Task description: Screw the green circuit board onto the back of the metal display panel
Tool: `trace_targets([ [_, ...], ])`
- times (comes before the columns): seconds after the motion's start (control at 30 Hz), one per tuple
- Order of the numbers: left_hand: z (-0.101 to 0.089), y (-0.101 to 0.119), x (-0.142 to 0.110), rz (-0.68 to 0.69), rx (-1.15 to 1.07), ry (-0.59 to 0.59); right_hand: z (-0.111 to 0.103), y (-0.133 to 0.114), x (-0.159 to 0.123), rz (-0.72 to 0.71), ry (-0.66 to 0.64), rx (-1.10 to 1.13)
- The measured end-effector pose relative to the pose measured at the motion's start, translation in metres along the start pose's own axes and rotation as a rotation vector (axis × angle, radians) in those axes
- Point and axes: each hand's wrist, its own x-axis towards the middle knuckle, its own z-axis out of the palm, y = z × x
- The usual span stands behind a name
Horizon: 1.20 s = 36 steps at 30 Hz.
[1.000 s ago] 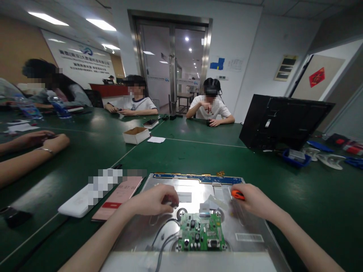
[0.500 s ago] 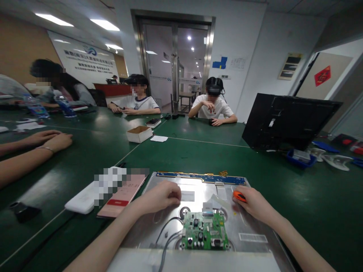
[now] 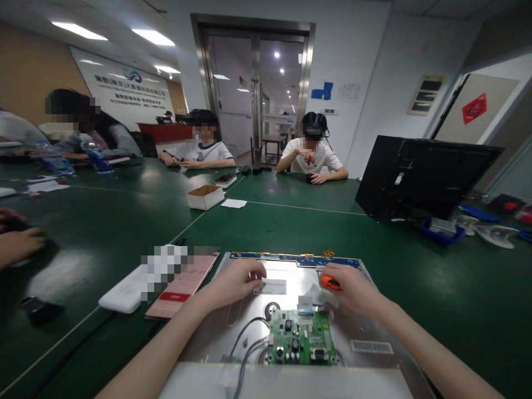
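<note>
In front of me lies the metal back of a display panel (image 3: 208, 339), with a green circuit board (image 3: 300, 335) on its near half and a narrow blue circuit strip (image 3: 282, 259) along the far edge. My right hand (image 3: 353, 288) is closed around an orange-handled tool (image 3: 330, 282); its tip is hidden. Beneath those fingers is a crumpled translucent film (image 3: 316, 298), near the flat cable. My left hand (image 3: 236, 281) hovers at or rests on the panel's left side, thumb and fingers apart, with nothing visible in it. Grey cables (image 3: 248, 354) run from the green board's left side.
Left of the panel are a pink-screened phone (image 3: 183, 288) and a white power bank-like block (image 3: 124, 293). Farther off stand a white open box (image 3: 205, 198) and a black monitor (image 3: 424, 177). A co-worker's hand (image 3: 22, 246) is at the left edge; other people sit around the table.
My right hand has moved left with the orange-handled tool, over the flat cable and film. My left fingers have spread slightly. The co-worker's hands at left have pulled back.
</note>
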Motion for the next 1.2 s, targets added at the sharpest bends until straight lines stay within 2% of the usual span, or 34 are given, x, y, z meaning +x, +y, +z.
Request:
trace_targets([
  [0.2, 0.004, -0.008, 0.003, -0.039, 0.178, 0.043, 0.012, -0.049, 0.055, -0.193, -0.092, -0.066],
  [0.4, 0.009, -0.009, 0.004, -0.034, 0.33, 0.15, 0.037, -0.062, 0.086, -0.27, -0.113, -0.11],
  [0.57, 0.008, -0.006, 0.003, -0.044, 0.365, 0.141, 0.031, -0.066, 0.082, -0.304, -0.106, -0.106],
  [0.73, 0.009, -0.008, 0.004, -0.042, 0.378, 0.125, 0.018, -0.091, 0.068, -0.451, -0.158, -0.036],
  [0.9, 0.008, -0.008, 0.004, -0.049, 0.375, 0.119, 0.029, -0.117, 0.057, -0.597, -0.271, -0.053],
  [1.07, 0.007, -0.007, 0.003, -0.044, 0.386, 0.109, 0.038, -0.122, 0.054, -0.586, -0.268, -0.151],
  [1.2, 0.007, -0.007, 0.003, -0.037, 0.383, 0.097, 0.029, -0.102, 0.063, -0.402, -0.192, -0.136],
])
